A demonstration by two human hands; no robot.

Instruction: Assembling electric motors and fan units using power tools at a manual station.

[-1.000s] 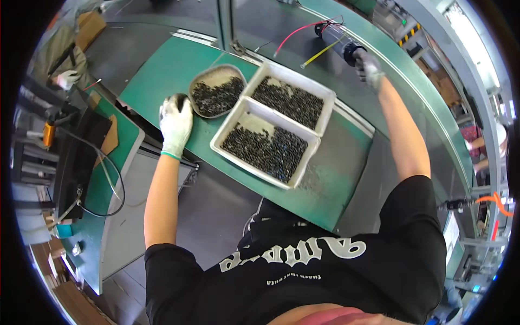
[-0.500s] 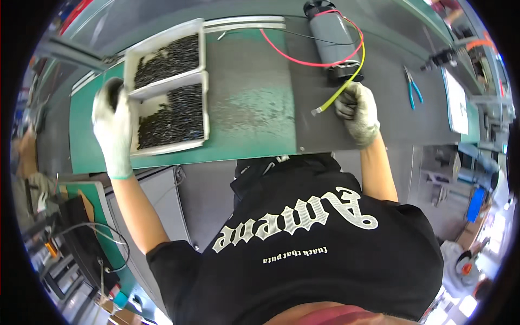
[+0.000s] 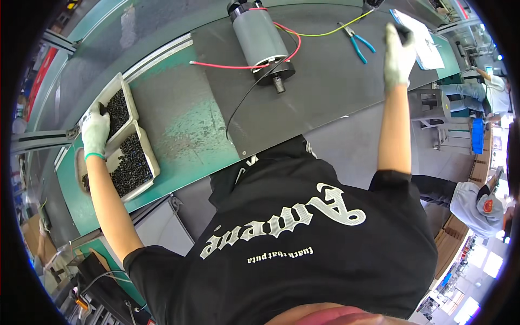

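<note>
My left hand point(image 3: 95, 130), in a white glove with dark fingertips, reaches over the far white tray point(image 3: 133, 103). Its fingers curl down at the small black pieces point(image 3: 118, 112) there; whatever is between them is too small to make out. My right hand point(image 3: 400, 54), gloved alike, is raised at the right beside the clipboard point(image 3: 420, 40). Its thumb and fingers stand apart, with no item visible between them. Between my hands a grey cylindrical motor point(image 3: 260, 40) lies with its shaft toward me. Red point(image 3: 227, 65), black point(image 3: 238, 103) and yellow-green wires point(image 3: 330, 34) run from it.
Blue-handled pliers point(image 3: 357, 43) lie between motor and clipboard. A near white tray point(image 3: 149, 154) holds more black pieces. A dark object point(image 3: 372, 4) at the top edge is partly cut off. Another person point(image 3: 479, 208) is at the right, beyond the workbench.
The view has turned, so the bench appears shifted. My left hand has gone from beside the trays into the far one. My right hand has moved right, away from the motor and yellow-green wire.
</note>
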